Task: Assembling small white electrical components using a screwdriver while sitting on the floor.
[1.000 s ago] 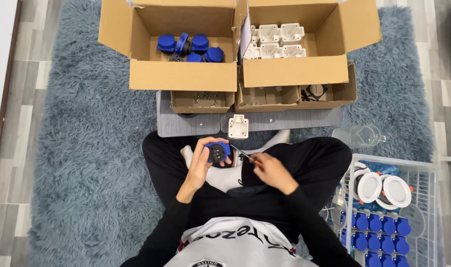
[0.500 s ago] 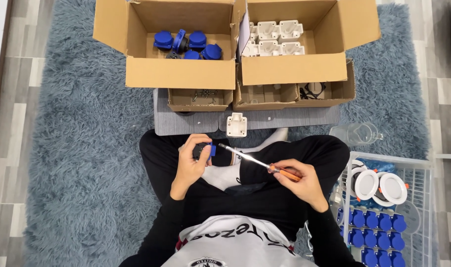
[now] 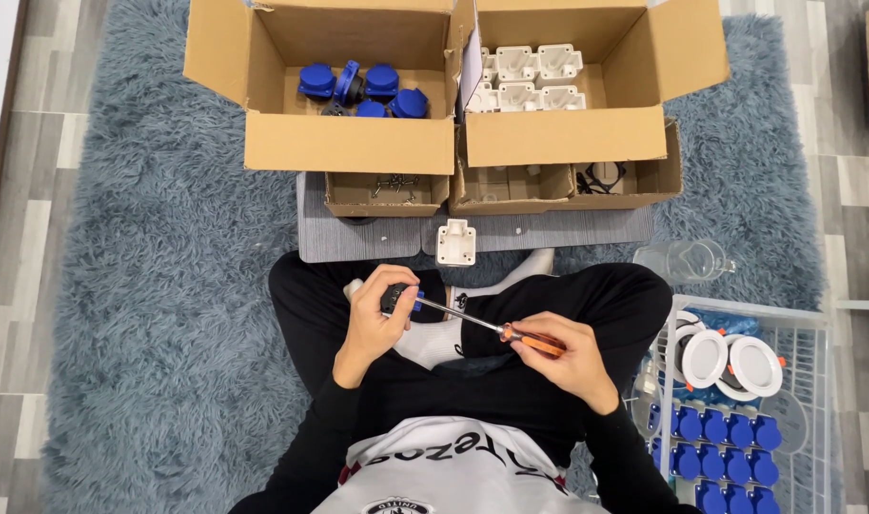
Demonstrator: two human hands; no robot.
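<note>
While the left hand (image 3: 373, 319) clamps a small blue-and-black part (image 3: 399, 299), the right hand (image 3: 558, 357) closes around the screwdriver (image 3: 487, 325); keeping its tip seated squarely would prevent slipping.

Head view, straight down, close overhead

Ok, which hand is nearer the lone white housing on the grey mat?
Left. The left hand sits just below the white housing, holding a small black-and-blue part. The right hand is lower and farther right, gripping the screwdriver.
</note>
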